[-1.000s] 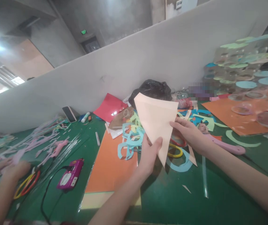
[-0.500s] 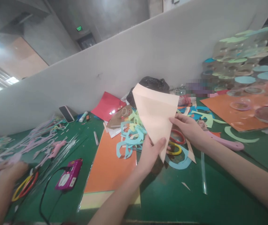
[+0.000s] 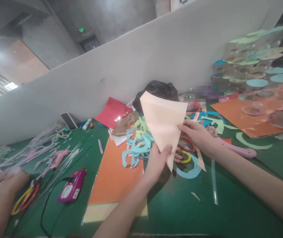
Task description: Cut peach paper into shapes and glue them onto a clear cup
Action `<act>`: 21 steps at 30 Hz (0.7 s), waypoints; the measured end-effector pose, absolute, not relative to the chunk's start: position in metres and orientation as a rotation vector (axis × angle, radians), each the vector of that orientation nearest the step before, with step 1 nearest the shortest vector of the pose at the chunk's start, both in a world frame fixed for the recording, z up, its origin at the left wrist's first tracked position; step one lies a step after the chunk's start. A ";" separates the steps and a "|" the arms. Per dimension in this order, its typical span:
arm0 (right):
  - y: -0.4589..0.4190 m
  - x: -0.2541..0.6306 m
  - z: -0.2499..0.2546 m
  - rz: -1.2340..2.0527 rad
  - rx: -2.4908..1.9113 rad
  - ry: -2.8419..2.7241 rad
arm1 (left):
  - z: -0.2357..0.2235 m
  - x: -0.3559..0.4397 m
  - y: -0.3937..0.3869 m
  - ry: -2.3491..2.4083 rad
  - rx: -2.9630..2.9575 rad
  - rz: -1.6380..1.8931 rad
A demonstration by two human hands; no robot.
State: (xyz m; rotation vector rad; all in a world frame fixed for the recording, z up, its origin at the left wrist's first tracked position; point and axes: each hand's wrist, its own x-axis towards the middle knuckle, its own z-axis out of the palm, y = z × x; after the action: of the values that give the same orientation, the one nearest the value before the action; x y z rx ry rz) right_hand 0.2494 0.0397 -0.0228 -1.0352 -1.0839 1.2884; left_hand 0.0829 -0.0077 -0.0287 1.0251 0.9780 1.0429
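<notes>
A cream sheet of paper, fan-shaped with a curved wide top and a narrow bottom point, is held up over the table. My left hand grips it near the lower point, thumb in front and fingers behind. At its right edge, my right hand pinches the paper between thumb and fingers. Behind and below it lie scissors with a red and yellow handle, partly hidden. Light blue paper offcuts are heaped left of the sheet, and a blue paper ring piece lies under the scissors.
An orange sheet pack lies left of my hands. A pink glue gun and a clear glue stick are on the right. Another person's hands work at far left, near red-yellow scissors and a purple box.
The paper stays in both hands in nearly the same pose, its top edge slightly lower. The whole view has shifted slightly.
</notes>
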 end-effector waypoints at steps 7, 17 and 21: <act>0.040 0.249 -0.025 1.350 -1.028 -1.053 | -0.025 0.083 -0.008 1.000 1.053 1.051; 0.052 0.258 -0.027 1.243 -0.983 -0.949 | -0.028 0.082 -0.005 0.977 1.065 0.904; 0.053 0.260 -0.029 1.220 -0.983 -0.965 | -0.028 0.080 -0.004 0.975 1.071 0.891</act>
State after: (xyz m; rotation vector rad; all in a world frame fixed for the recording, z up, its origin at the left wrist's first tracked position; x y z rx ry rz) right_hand 0.2602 0.0526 -0.0291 -0.9826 -0.9651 1.2200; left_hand 0.0803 -0.0044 -0.0281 1.0706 0.9750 0.8914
